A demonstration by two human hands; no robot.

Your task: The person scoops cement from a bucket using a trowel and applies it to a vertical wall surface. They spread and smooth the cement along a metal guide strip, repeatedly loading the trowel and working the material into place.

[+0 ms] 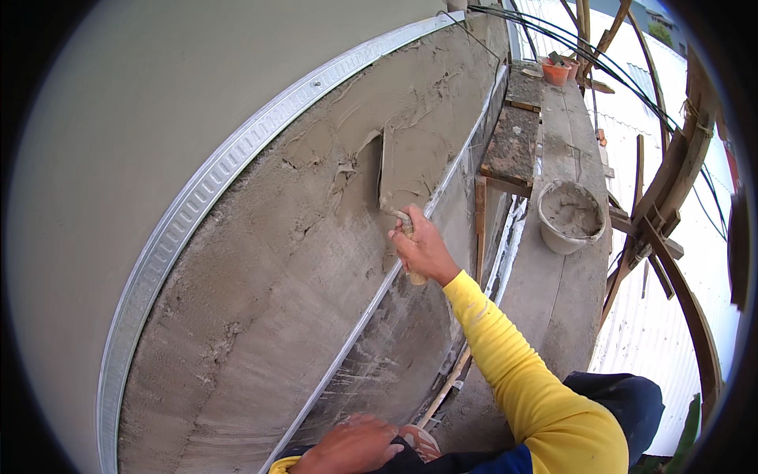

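My right hand (422, 246) is closed round the handle of a plastering trowel (389, 208). Its blade lies against wet grey mortar (438, 118) spread on the wall, with a ridge of mortar along the blade's left side. A long perforated metal straightedge (213, 178) borders the rough mortar on the left. On the right runs a thin pale metal strip (347, 355), passing just behind my right wrist area. Low in the view, near my lap, my left hand (351, 444) is slightly blurred, its fingers loosely extended and holding nothing visible.
A bucket of mortar (570, 217) stands on the plank walkway (557, 292) to my right. Farther along are a rough wooden board (513, 142) and an orange pot (556, 73). Wooden scaffold poles (671, 182) and black cables (624, 75) edge the right side, above white corrugated roofing (647, 332).
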